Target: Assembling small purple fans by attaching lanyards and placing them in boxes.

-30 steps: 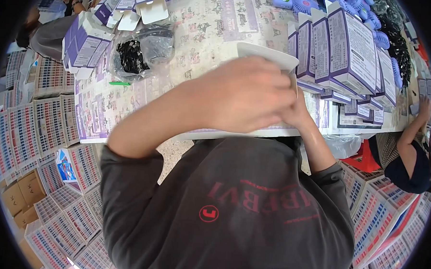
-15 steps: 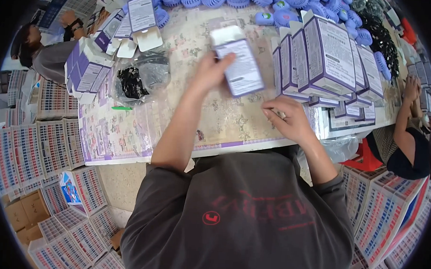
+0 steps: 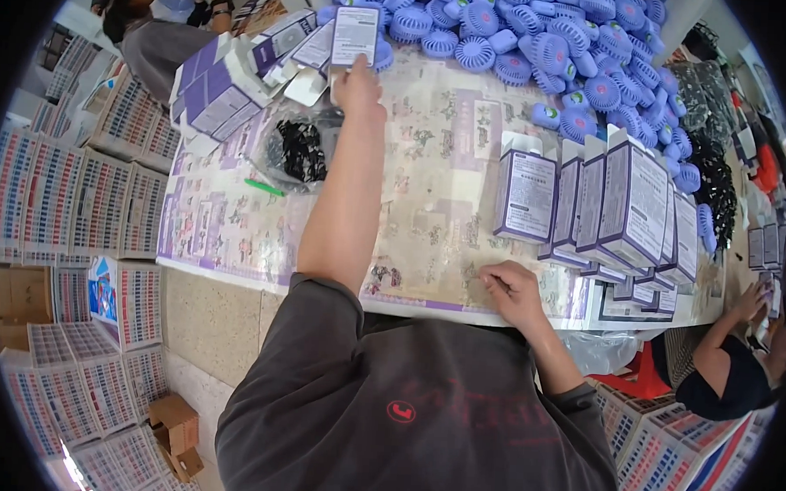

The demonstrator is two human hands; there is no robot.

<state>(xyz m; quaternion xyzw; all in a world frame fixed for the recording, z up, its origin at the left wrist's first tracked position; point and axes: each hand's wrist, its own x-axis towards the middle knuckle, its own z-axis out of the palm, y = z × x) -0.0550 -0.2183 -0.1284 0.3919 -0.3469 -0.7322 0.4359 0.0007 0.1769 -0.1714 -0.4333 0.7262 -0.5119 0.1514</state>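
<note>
My left hand (image 3: 359,90) reaches to the far left of the table, its fingers closed on the lower end of a white and purple cardboard box (image 3: 356,35). This box stands at the edge of a pile of similar boxes (image 3: 225,93), some with open flaps. Close to the table's front edge, my right hand (image 3: 514,291) rests with its fingers curled; nothing shows in it. Beyond that hand, a box with a raised flap (image 3: 528,195) stands at the left end of a row of upright boxes (image 3: 633,203).
Blue-violet handheld fans (image 3: 515,66) are heaped along the back. A clear bag of black cords (image 3: 299,149) and a green pen-like stick (image 3: 264,187) lie on the left. Another person (image 3: 160,47) is at far left, another's arm (image 3: 729,339) at right. Printed cartons (image 3: 71,188) stack beside the table.
The box my left hand carried now stands at the left end of the right-hand row. My left hand has moved far left onto another box. The view has shifted; my right hand stays near the edge.
</note>
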